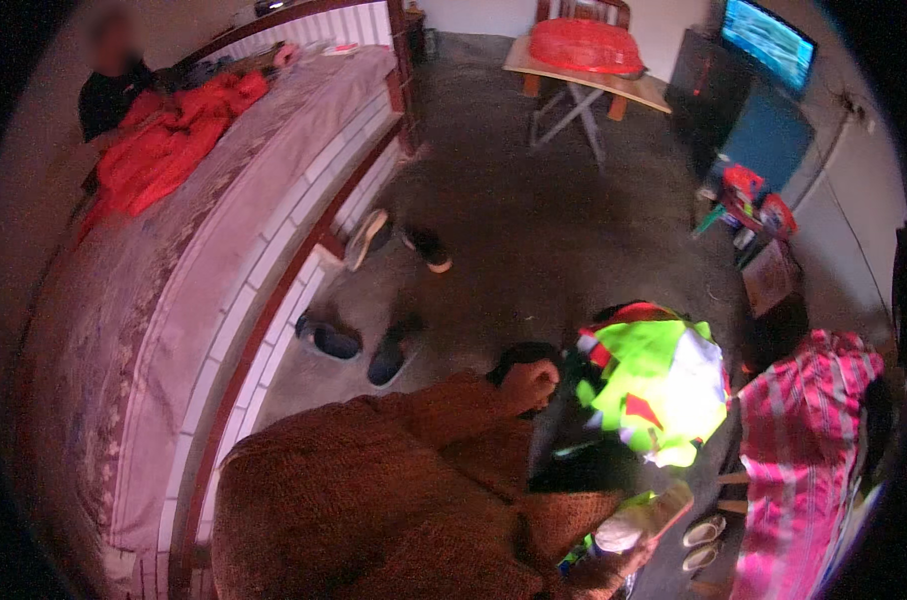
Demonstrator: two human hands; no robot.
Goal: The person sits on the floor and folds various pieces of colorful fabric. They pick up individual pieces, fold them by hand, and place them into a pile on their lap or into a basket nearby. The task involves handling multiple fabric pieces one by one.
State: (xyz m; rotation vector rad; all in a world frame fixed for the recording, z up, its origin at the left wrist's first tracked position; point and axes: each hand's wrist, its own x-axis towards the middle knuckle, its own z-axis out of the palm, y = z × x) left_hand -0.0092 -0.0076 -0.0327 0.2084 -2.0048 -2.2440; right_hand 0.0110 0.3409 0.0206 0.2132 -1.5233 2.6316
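My left hand (534, 386) has its fingers curled closed at the edge of a dark cloth (579, 440); what lies inside the fingers is hidden. Beyond and to the right is a bundle of bright green, white and red fabric (664, 380), which looks like a garment and borders the dark cloth. Lower right, my right hand (664, 522) is closed around a whitish and green piece of cloth (629, 525), blurred and partly hidden. A brown knitted sleeve and front (374, 490) cover my arms and body.
At left a bed (174, 330) holds a red cover (179, 140) and a seated person (119, 85). Shoes (369, 240) and slippers (389, 360) lie beside it. A table (634, 88) bears a red domed cover (584, 47). A pink plaid cloth (799, 450) drapes at right, near pale shoes (704, 545).
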